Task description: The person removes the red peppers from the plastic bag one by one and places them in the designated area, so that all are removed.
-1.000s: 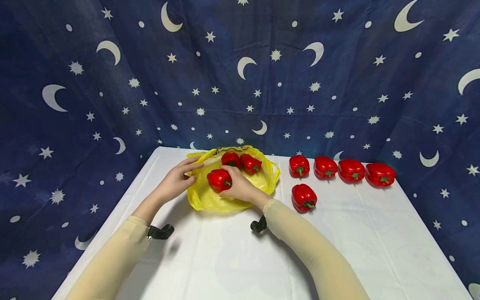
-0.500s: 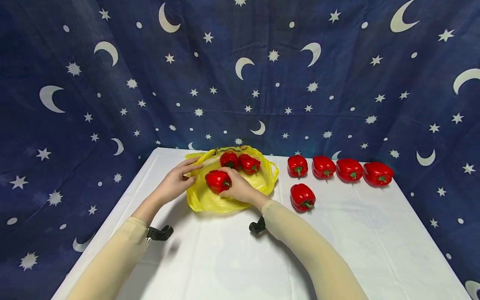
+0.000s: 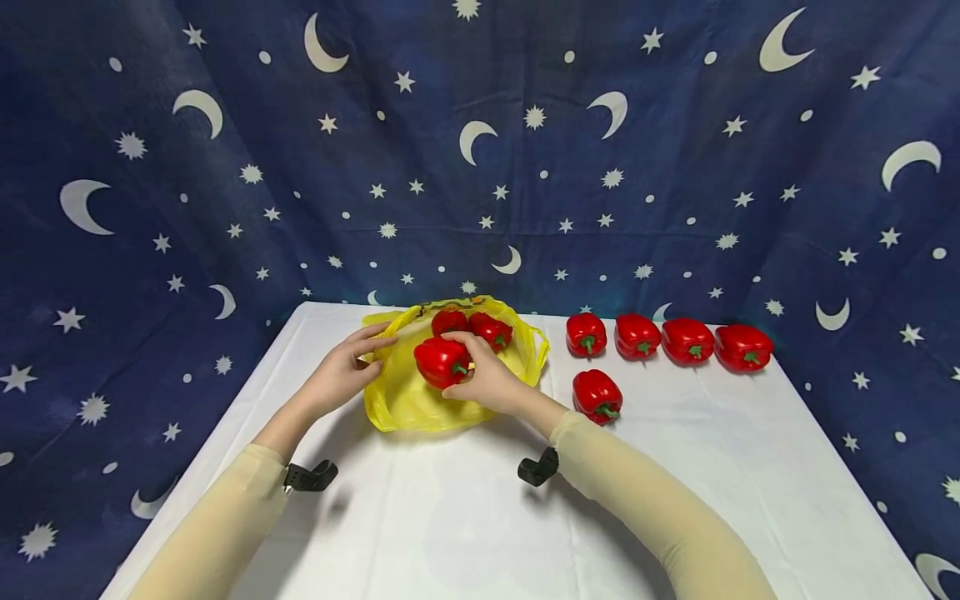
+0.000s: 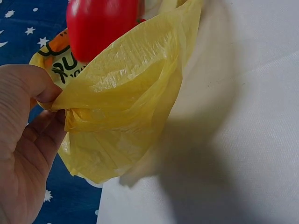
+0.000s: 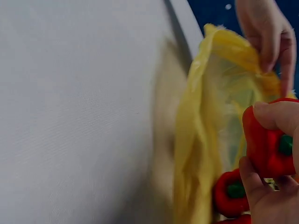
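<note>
Starry cloth [image 3: 420,150] backs the white surface [image 3: 442,521]. From left, I note: left grip [image 3: 339,377], pinching the rim of the yellow bag [image 3: 420,415]; held red pepper [image 3: 437,363], clamped in the right grip [image 3: 491,382] and just raised slightly, so probably off the bag's bottom; two bagged peppers [image 3: 492,330] behind; five loose peppers [image 3: 596,393] at right.

Held red pepper [image 3: 438,362] shifted slightly rightward and up.

The peppers [image 3: 437,363] look glossy, the bag [image 3: 420,416] crinkled plastic
</note>
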Available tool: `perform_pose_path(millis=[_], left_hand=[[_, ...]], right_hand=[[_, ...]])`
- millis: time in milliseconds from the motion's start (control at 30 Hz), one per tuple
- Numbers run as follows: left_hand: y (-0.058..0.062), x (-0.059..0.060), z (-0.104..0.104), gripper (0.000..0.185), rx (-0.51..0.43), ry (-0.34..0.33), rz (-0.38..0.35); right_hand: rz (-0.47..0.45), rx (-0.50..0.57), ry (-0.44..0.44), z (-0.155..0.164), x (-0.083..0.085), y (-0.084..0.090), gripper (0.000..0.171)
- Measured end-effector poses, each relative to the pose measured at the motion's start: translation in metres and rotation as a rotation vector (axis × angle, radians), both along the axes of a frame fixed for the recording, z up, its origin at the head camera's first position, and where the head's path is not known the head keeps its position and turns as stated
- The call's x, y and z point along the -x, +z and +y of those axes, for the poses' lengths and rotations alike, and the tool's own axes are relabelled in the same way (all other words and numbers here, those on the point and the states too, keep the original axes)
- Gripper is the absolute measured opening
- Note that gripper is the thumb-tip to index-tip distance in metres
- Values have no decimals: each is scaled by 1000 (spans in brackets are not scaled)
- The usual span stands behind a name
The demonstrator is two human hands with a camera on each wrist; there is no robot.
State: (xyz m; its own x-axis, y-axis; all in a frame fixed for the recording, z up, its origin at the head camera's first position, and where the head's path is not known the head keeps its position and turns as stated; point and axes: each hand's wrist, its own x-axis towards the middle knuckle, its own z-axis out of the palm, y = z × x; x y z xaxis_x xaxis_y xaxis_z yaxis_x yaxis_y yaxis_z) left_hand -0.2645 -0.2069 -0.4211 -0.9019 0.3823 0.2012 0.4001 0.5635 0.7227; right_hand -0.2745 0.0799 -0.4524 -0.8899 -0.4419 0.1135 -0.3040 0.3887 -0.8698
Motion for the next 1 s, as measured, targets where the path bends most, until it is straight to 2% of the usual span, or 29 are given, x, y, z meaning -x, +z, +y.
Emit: perform_pose_path(millis=[267, 433, 633, 800, 1000], left_hand=[[-1, -2, -2, 44, 17, -9, 25], [-1, -2, -1, 45, 19, -9, 35], [0, -2, -1, 45, 23, -14, 27], [1, -3, -2, 44, 34, -6, 30], [1, -3, -2, 44, 50, -12, 24]], right_hand=[[-67, 59, -55, 42, -19, 30, 89], [-63, 69, -119, 82, -28, 44, 94], [-11, 64, -189, 137, -33, 47, 95], [-19, 41, -284, 179, -38, 46, 98], [-34, 30, -368, 223, -51, 38, 98]])
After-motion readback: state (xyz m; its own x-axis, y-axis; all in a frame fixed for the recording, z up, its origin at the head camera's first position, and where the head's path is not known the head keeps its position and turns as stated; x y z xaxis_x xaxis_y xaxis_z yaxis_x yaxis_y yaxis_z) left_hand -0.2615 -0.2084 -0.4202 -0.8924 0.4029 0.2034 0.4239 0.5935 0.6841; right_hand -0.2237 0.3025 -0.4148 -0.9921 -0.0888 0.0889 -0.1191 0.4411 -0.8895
